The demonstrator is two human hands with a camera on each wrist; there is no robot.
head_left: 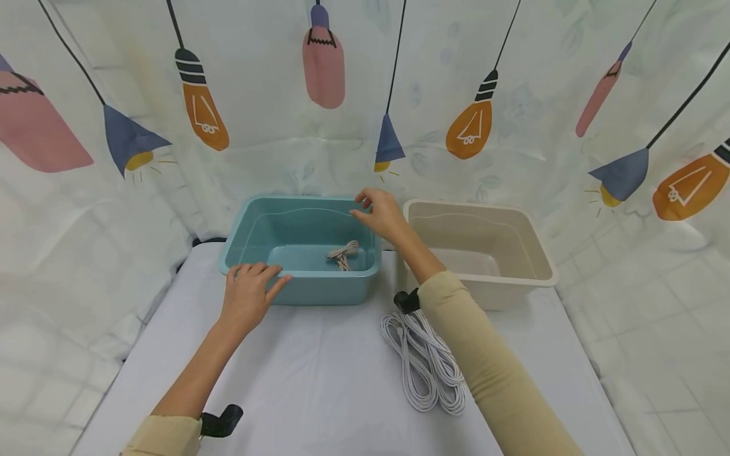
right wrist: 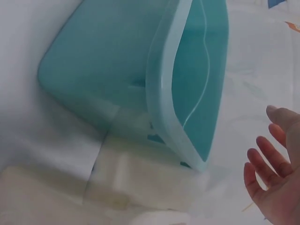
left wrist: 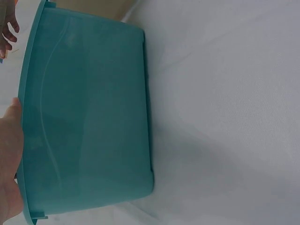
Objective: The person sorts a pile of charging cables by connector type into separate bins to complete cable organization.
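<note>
A teal plastic bin (head_left: pixel 319 288) stands at the back of the table, with a small tied bundle of beige cord (head_left: pixel 342 254) lying inside near its right end. My left hand (head_left: pixel 246 294) rests on the bin's front rim at the left, fingers over the edge; the left wrist view shows the hand (left wrist: pixel 10 154) against that rim. Above the bin's back right corner hovers my right hand (head_left: pixel 381 215), its fingers loosely bent around nothing. In the right wrist view the right hand (right wrist: pixel 276 168) is apart from the teal rim.
A beige bin (head_left: pixel 490 288) stands just right of the teal one. In front of it, partly under my right forearm, lies a coiled white cable (head_left: pixel 424 364) on the white-covered table (head_left: pixel 319 380). A printed curtain (head_left: pixel 256 126) hangs close behind both bins.
</note>
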